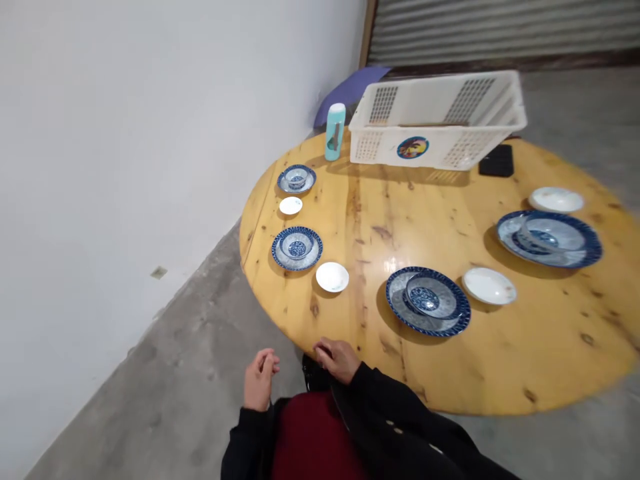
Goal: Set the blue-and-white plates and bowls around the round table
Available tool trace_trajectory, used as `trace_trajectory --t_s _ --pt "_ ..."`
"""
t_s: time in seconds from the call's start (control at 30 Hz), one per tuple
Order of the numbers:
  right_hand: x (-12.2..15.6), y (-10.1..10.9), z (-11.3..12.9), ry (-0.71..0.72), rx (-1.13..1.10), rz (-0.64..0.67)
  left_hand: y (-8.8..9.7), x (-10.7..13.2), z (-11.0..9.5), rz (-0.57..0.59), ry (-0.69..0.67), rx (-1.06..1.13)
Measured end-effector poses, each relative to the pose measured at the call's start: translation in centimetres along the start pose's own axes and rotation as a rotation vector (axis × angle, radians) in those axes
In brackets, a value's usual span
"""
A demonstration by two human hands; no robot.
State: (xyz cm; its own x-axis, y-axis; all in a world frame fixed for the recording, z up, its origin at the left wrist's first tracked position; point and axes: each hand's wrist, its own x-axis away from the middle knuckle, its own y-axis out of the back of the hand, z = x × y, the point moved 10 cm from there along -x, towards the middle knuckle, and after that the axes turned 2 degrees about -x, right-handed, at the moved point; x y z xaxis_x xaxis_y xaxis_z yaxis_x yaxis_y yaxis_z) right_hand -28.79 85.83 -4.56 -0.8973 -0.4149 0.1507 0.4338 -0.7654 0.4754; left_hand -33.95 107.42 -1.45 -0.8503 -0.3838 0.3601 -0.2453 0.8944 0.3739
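My left hand (pixel 259 381) hangs beside the table's near edge over the floor, its fingers loosely curled and apart, with no object seen in it. My right hand (pixel 341 361) is at the rim of the round wooden table (pixel 370 363), fingers half bent, holding nothing that shows; whether it touches the wood I cannot tell. Nearest to it are a small white dish (pixel 333 277) and a blue-patterned plate (pixel 395 308) with a matching bowl (pixel 434 297) on it. Another white dish (pixel 489 286) lies to their right. Farther left sits a second blue-rimmed plate (pixel 276 251) bearing a bowl (pixel 297 248).
A blue-patterned plate with bowl (pixel 285 180) and a white dish (pixel 291 205) are at the far left. A larger setting (pixel 590 247) and white dish (pixel 556 199) stand right. Behind are a turquoise bottle (pixel 335 133), white plastic basket (pixel 380 143) and black flat object (pixel 497 161). A white wall (pixel 125 133) rises left.
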Motion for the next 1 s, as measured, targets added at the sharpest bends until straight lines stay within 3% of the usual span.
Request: trace_trajectory --t_s 0.1,0.17,0.33,0.43,0.53,0.7,0.83,1.0 --pt "-2.3 2.0 0.2 -0.015 -0.003 -0.109 1.7 -5.2 -3.1 0.006 -0.021 -0.043" --pt "-2.7 3.8 -0.7 -0.050 -0.046 -0.205 1.7 -9.5 -6.2 0.057 -0.063 -0.049" --pt "-0.9 7.1 -4.2 -0.210 -0.149 -0.456 -1.3 -22.0 -16.4 0.188 -0.184 -0.070" --pt "0.5 7.4 -5.9 -0.337 -0.193 -0.585 -4.4 -30.3 -22.3 0.234 -0.194 -0.127" --pt "1.2 6.5 -6.3 -0.463 -0.237 -0.669 -8.8 -38.2 -27.3 0.303 -0.195 -0.212" --pt "1.2 3.9 -4.5 -0.720 -0.296 -0.874 -16.9 -49.3 -32.5 0.354 -0.215 -0.312" --pt "-0.2 1.4 -2.4 -0.872 -0.356 -1.006 -22.6 -54.2 -34.5 0.425 -0.250 -0.411" --pt "-3.3 0.7 0.1 -0.968 -0.333 -1.007 -27.0 -56.4 -35.7 0.513 -0.336 -0.604"
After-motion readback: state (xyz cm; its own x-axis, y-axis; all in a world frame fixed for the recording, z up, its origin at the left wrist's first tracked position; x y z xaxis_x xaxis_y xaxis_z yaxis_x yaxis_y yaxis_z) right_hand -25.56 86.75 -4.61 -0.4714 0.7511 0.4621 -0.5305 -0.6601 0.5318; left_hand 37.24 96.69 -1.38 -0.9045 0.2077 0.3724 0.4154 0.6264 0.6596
